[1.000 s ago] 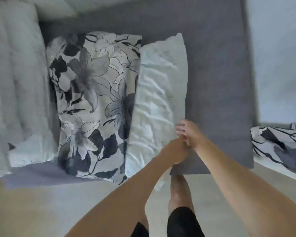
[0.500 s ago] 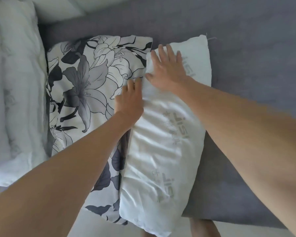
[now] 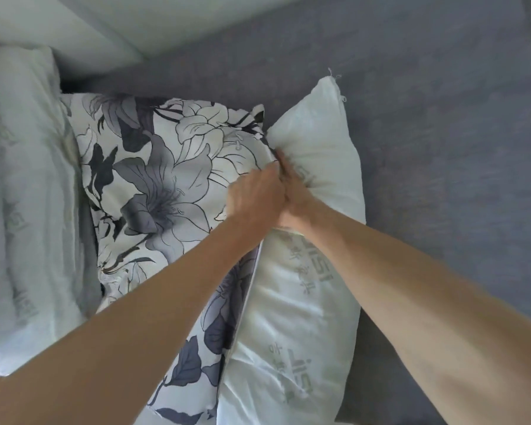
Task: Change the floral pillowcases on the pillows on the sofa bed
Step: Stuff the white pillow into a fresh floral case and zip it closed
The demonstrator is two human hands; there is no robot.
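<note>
A pillow in a grey-and-white floral pillowcase (image 3: 160,191) lies on the grey sofa bed (image 3: 442,148). To its right, partly overlapping it, lies a bare white pillow (image 3: 304,302) with faint grey lettering. My left hand (image 3: 255,194) grips the floral case's right edge near its far corner. My right hand (image 3: 295,194) sits pressed against the left hand, fingers dug into the white pillow's left side at the seam between the two pillows; its fingertips are hidden in the fabric.
A white bare pillow or duvet (image 3: 22,194) lies along the left. A pale wall or headboard (image 3: 105,29) runs across the top left. Grey mattress surface stretches to the right of the white pillow.
Both hands went from lying flat on the pillows to meeting at the seam between them and curling into the fabric. The view has moved closer.
</note>
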